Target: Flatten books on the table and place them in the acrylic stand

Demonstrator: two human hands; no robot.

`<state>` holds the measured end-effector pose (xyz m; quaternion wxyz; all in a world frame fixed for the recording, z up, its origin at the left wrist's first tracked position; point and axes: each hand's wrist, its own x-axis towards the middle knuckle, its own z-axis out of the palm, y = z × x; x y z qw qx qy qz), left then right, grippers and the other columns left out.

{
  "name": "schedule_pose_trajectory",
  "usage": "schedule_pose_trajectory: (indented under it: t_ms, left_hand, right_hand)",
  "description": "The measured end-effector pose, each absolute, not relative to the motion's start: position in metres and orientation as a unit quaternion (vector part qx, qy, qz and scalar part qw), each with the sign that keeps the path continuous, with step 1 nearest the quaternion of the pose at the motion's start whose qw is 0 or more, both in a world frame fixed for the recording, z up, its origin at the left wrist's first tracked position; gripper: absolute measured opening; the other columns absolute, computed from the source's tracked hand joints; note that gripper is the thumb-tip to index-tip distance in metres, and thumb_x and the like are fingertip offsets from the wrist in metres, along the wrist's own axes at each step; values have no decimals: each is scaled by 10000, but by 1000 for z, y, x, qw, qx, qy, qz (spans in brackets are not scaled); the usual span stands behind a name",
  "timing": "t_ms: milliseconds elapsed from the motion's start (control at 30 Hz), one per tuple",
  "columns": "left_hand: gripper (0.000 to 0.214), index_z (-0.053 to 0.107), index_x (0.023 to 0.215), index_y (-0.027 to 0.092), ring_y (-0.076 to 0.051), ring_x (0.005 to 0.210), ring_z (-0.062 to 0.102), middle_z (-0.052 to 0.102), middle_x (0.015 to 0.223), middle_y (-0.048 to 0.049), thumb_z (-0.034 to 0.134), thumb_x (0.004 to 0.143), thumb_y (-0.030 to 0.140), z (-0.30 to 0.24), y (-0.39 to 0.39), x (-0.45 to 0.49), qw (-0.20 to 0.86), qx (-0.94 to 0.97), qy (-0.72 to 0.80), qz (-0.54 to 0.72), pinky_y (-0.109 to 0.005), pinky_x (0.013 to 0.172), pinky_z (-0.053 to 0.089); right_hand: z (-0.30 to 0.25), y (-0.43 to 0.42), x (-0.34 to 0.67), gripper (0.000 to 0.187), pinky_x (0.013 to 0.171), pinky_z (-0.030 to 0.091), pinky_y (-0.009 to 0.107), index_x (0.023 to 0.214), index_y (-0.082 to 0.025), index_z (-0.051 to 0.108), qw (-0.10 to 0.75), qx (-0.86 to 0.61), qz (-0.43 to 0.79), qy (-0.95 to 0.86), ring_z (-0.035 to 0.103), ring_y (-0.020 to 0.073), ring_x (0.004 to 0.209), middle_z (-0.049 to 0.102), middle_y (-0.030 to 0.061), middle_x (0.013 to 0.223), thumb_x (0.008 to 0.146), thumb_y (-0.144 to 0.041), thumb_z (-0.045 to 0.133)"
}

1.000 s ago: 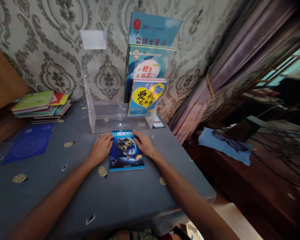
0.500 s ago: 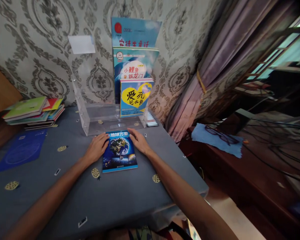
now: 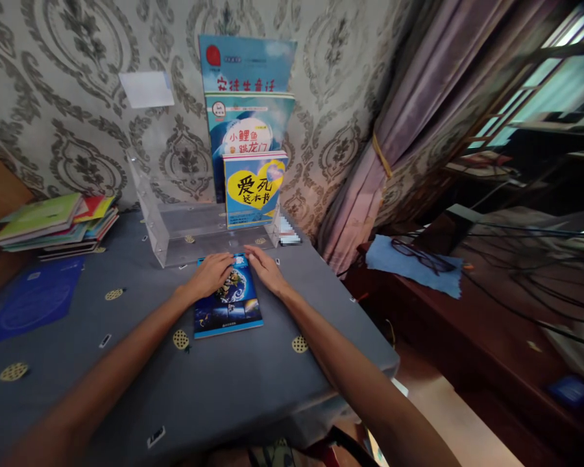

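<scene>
A blue book with an Earth picture (image 3: 228, 308) lies flat on the grey tablecloth (image 3: 175, 383), just in front of a clear acrylic book stand (image 3: 160, 227). My left hand (image 3: 211, 274) rests palm down on the book's upper cover, fingers lying flat toward its top edge. Fingers of my right hand (image 3: 265, 269) touch the top right corner of the same book. Three books stand tiered at the stand's right end: a small blue one with a yellow heart (image 3: 254, 188) in front, a teal one (image 3: 248, 126) behind it, a taller blue one (image 3: 246, 61) at the back.
A stack of colourful books (image 3: 53, 224) lies at the back left, and a flat dark blue book (image 3: 32, 305) sits nearer. To the right, past the table's edge, a dark wooden surface carries a blue cloth with glasses (image 3: 413, 263) and cables. A curtain (image 3: 394, 117) hangs beside.
My left hand has slid from the book's left edge onto its cover near the top. The right hand stays at the top right corner. The view has drifted rightward.
</scene>
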<state>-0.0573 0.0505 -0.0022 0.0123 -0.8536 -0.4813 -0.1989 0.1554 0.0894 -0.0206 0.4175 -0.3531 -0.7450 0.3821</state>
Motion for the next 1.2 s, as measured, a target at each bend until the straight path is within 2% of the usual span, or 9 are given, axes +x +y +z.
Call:
schedule_pose_trajectory:
  t_ms: [300, 567, 833, 1033, 1200]
  left_hand:
    - [326, 635, 1236, 192, -244, 1238, 592, 651, 1327, -111, 451, 973, 248, -4, 57, -43, 28, -859, -474, -193, -443, 1066, 452]
    - [379, 593, 1316, 182, -233, 1315, 539, 631, 1366, -113, 402, 997, 255, 2, 41, -41, -7, -883, -432, -183, -463, 1105, 410]
    - [369, 615, 1304, 219, -223, 1328, 521, 641, 1354, -89, 407, 1000, 254, 11, 14, -34, -49, -899, -398, -174, -466, 1123, 383]
    - [380, 640, 1285, 239, -227, 1321, 527, 621, 1388, -72, 375, 1014, 269, 20, -8, -28, -67, -913, -376, -146, -474, 1137, 371]
    - [386, 632, 1303, 271, -222, 1328, 523, 618, 1393, -61, 376, 1013, 257, 18, -28, -23, -80, -922, -350, -142, -489, 1152, 358]
  right_hand:
    - [-21, 90, 156, 442, 1085, 448, 432, 1360, -256, 552, 416, -352, 374, -750, 609, 225, 1226, 656, 74, 1313, 1007, -481, 409]
    - [-15, 84, 156, 415, 1085, 447, 425, 1354, -244, 548, 408, -356, 357, -761, 603, 218, 1235, 650, 75, 1323, 1012, -414, 386]
    - [-13, 83, 156, 410, 1083, 447, 413, 1356, -251, 550, 401, -365, 360, -759, 608, 212, 1222, 651, 61, 1322, 1010, -399, 385]
    - [-12, 82, 156, 452, 1087, 440, 402, 1347, -180, 554, 405, -357, 355, -764, 601, 222, 1234, 634, 109, 1339, 1006, -418, 376]
    - [-13, 82, 155, 409, 1084, 443, 405, 1344, -242, 559, 401, -371, 346, -763, 601, 209, 1227, 646, 62, 1332, 1007, -401, 391]
